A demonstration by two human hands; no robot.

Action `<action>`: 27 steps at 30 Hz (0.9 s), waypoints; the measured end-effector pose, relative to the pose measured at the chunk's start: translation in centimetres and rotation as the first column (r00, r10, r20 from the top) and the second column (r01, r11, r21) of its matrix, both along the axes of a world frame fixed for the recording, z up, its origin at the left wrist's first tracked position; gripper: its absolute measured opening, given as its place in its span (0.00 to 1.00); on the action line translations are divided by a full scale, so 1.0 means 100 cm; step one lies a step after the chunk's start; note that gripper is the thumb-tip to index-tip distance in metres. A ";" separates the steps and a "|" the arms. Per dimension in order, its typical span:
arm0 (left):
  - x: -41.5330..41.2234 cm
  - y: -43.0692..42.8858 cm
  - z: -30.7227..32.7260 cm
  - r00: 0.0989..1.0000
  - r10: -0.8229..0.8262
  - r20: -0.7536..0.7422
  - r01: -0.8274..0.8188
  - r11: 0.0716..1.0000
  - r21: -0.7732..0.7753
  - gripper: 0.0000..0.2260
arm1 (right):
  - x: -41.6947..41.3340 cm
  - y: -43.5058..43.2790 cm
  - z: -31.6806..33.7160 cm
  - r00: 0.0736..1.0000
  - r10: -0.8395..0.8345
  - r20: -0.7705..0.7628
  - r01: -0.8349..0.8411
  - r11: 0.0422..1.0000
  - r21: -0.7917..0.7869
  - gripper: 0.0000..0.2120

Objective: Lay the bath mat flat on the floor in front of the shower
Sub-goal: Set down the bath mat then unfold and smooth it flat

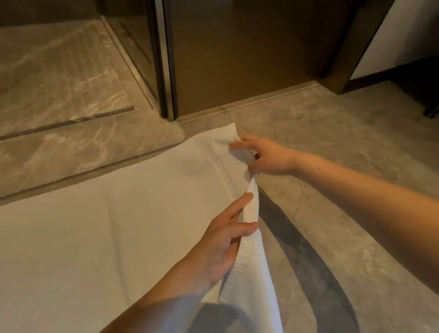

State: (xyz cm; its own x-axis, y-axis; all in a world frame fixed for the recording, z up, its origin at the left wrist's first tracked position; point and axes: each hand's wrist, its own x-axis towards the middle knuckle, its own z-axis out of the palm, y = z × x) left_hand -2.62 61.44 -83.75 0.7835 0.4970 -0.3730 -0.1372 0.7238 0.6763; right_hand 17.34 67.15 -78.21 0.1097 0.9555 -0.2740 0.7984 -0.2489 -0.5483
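One bath mat (81, 244), two bare hands, one view.

Mat: white, plain terry look, with a ribbed hem along its short edge and a faint woven line running parallel just inside that hem. It spreads from centre frame out to 7–9 o'clock, most of it lying flat on the grey marbled floor (354, 160). Its long far edge runs beside the raised stone sill (69, 157) of the shower. The shower floor (29, 80) is beyond that, at 10–11 o'clock.

The mat's short edge, near centre and running toward 6 o'clock, is lifted off the floor and sags between the two hands.

Left grip (219, 249): comes in from 7 o'clock, fingers partly extended, the hem pinched between them; below it the cloth hangs in a fold.

Right grip (265, 156): comes in from 4 o'clock, thumb and fingers closed on the hem just short of the far corner, which touches down near the sill's end.

At 12 o'clock stand a metal-framed glass panel (162, 46) and one brown door (224, 51). Two dark arm shadows cross the floor at 5–6 o'clock.
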 end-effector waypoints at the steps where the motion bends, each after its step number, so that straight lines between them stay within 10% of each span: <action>1: 0.003 0.000 -0.004 1.000 0.010 0.008 -0.010 1.000 -0.021 0.24 | 0.000 -0.002 -0.003 1.000 0.003 0.018 -0.003 1.000 0.017 0.32; 9: 0.040 0.000 -0.005 0.994 0.059 0.093 -0.049 0.992 -0.116 0.23 | 0.014 0.005 0.007 0.996 0.027 0.083 -0.036 0.994 0.106 0.27; 21: -0.001 0.021 -0.058 0.972 0.069 -0.224 -0.038 0.989 0.142 0.22 | -0.003 -0.013 -0.074 0.961 -0.021 0.275 0.004 0.998 0.060 0.24; 25: -0.048 0.030 -0.063 0.902 0.296 -0.315 -0.065 0.813 0.578 0.20 | -0.049 -0.034 -0.095 0.974 -0.017 0.225 -0.036 0.973 0.229 0.23; 27: -0.077 0.033 -0.073 0.756 0.441 -0.484 0.262 0.474 0.841 0.20 | -0.079 -0.043 -0.107 0.966 0.054 0.252 -0.112 0.969 0.222 0.24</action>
State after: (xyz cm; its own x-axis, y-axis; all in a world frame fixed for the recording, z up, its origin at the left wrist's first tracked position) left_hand -10.32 64.73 -91.05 0.4987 0.8652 -0.0522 0.4913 -0.2326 0.8393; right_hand 9.47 62.85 -88.91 0.0630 0.9978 -0.0186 0.9267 -0.0654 -0.3700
